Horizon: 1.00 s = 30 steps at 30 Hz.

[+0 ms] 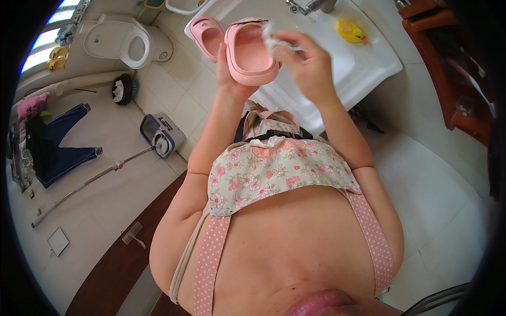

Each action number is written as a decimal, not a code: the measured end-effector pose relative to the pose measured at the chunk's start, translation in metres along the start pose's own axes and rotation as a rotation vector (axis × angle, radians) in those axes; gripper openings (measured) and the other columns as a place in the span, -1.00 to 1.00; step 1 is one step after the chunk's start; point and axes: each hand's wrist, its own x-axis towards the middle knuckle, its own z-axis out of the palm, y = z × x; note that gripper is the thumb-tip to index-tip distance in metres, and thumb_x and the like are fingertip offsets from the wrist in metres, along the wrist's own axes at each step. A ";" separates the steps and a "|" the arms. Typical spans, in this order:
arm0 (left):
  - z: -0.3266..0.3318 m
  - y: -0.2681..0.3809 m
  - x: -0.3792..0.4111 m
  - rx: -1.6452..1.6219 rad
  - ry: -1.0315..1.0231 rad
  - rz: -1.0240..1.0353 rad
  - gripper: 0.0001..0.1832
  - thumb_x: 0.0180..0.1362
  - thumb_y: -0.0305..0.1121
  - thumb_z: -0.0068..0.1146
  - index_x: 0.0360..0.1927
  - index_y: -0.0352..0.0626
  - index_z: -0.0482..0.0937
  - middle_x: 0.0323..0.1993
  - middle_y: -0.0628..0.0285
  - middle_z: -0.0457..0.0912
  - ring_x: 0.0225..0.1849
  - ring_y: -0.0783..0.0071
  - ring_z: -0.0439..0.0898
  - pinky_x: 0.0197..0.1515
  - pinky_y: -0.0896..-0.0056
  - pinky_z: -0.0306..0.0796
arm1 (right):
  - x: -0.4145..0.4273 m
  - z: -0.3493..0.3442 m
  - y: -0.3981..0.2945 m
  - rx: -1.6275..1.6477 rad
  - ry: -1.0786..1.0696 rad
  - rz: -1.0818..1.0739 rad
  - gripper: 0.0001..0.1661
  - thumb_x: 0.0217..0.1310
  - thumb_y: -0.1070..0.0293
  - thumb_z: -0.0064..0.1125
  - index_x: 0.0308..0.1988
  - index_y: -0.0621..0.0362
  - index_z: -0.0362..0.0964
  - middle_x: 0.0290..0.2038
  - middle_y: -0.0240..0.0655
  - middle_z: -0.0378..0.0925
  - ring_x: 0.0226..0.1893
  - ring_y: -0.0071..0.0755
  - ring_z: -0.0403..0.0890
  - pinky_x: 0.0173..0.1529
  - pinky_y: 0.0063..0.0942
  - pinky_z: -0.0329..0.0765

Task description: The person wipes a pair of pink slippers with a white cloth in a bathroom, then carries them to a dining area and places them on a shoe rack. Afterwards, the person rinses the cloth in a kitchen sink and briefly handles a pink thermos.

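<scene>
My left hand (233, 81) holds a pink foam clog (253, 55) from below, its opening facing me. Another pink clog (207, 37) is just left of it, touching or very near my left fingers; whether that hand grips it too is hidden. My right hand (308, 59) is at the right side of the nearer clog, with its fingers closed on a whitish, crumpled wipe or cloth (274, 41) that is blurred. Both clogs are above the left part of a white washbasin (355, 59).
A yellow rubber duck (351, 31) lies on the basin by the chrome faucet (316, 6). At left are a toilet (136, 47), a black-rimmed bin (122, 90), a mop bucket (168, 134) and a mop pole (99, 168). A reddish wooden shelf (438, 67) stands at right.
</scene>
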 end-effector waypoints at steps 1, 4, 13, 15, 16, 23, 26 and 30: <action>-0.004 0.001 0.003 0.002 0.015 0.014 -0.27 0.27 0.26 -0.42 0.29 -0.07 0.24 0.18 0.01 0.39 0.14 -0.04 0.42 0.18 -0.08 0.35 | -0.003 0.005 0.004 -0.277 -0.050 -0.172 -0.75 0.03 0.38 0.27 -0.20 0.06 0.55 -0.25 -0.28 0.62 -0.28 -0.35 0.58 -0.24 -0.50 0.56; 0.014 -0.009 0.000 0.214 0.141 0.075 -0.26 0.28 0.27 -0.43 0.27 -0.11 0.25 0.18 0.04 0.40 0.16 0.10 0.44 0.20 0.07 0.36 | 0.001 0.018 0.019 -0.628 0.040 -0.451 -0.76 -0.04 0.36 0.29 -0.25 0.03 0.56 -0.39 -0.33 0.61 -0.30 -0.25 0.54 -0.28 -0.40 0.56; 0.021 -0.010 0.002 0.472 0.170 0.169 -0.34 0.28 0.08 -0.14 0.24 -0.26 0.27 0.11 -0.01 0.48 0.11 0.16 0.50 0.21 0.17 0.38 | -0.004 0.025 0.013 -0.840 -0.188 0.079 -0.77 0.19 0.18 0.03 -0.25 0.05 0.50 -0.51 -0.12 0.59 -0.46 0.03 0.61 -0.38 -0.07 0.52; 0.019 -0.009 0.001 0.431 0.156 0.146 -0.35 0.28 0.07 -0.14 0.23 -0.27 0.27 0.11 -0.02 0.48 0.09 0.14 0.52 0.20 0.16 0.40 | -0.006 0.023 0.012 -0.825 -0.205 0.071 -0.76 0.22 0.17 0.02 -0.24 0.06 0.48 -0.54 -0.09 0.57 -0.50 0.09 0.60 -0.38 -0.04 0.51; 0.018 -0.009 0.001 0.411 0.150 0.133 -0.35 0.28 0.07 -0.14 0.23 -0.28 0.27 0.10 -0.03 0.48 0.08 0.13 0.52 0.19 0.16 0.41 | -0.007 0.023 0.010 -0.817 -0.213 0.067 -0.75 0.23 0.16 0.01 -0.24 0.06 0.48 -0.56 -0.07 0.56 -0.52 0.11 0.59 -0.38 -0.03 0.51; 0.008 0.005 0.004 0.436 0.168 0.179 -0.34 0.27 0.09 -0.16 0.24 -0.24 0.25 0.09 -0.04 0.49 0.05 0.11 0.54 0.07 0.12 0.50 | -0.025 0.020 -0.012 -0.665 -0.398 0.094 -0.73 0.27 0.21 -0.05 -0.36 0.16 0.43 -0.57 -0.08 0.56 -0.53 0.05 0.60 -0.36 -0.11 0.52; 0.004 0.010 0.003 0.404 0.124 0.149 -0.34 0.27 0.11 -0.18 0.24 -0.19 0.26 0.10 -0.04 0.47 0.03 0.08 0.55 0.00 0.05 0.54 | -0.025 0.015 -0.020 -0.514 -0.479 0.154 -0.74 0.27 0.24 -0.04 -0.29 0.18 0.48 -0.57 -0.10 0.56 -0.53 -0.05 0.62 -0.37 -0.17 0.52; -0.006 0.018 0.000 0.279 -0.046 -0.019 -0.33 0.26 0.16 -0.22 0.25 -0.15 0.27 0.13 -0.03 0.45 0.06 0.01 0.52 0.06 -0.11 0.46 | -0.023 0.002 -0.014 -0.196 -0.497 0.085 -0.72 0.27 0.27 0.01 -0.13 0.18 0.53 -0.53 -0.15 0.58 -0.54 -0.37 0.61 -0.42 -0.37 0.49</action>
